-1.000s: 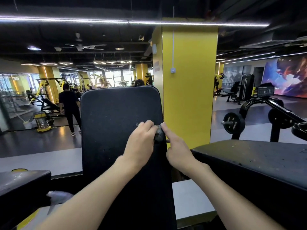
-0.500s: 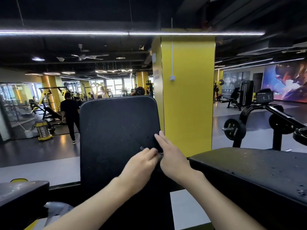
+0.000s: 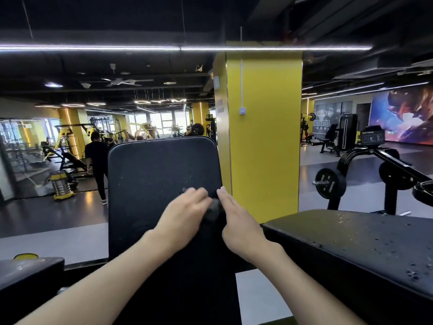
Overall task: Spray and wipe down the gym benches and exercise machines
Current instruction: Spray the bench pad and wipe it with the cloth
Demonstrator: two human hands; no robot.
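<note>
back pad (image 3: pixel 159 179): wipe in progress, judged. cloth (image 3: pixel 214 210) at its right edge, betw. hands. left hand (image 3: pixel 185 213) over cloth, blurred, grip cannot tell; right hand (image 3: pixel 236 222) fingers straight, against cloth. bench (image 3: pixel 363 245) right of back pad: droplets, wipe pending.

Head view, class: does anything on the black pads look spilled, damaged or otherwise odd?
Yes: droplets speckle the flat pad on the right, wet and unwiped. The upright pad shows only faint specks. No damage visible.

Black bench pad (image 3: pixel 161 184), yellow pillar (image 3: pixel 264 141), grey cloth (image 3: pixel 213 211).
</note>
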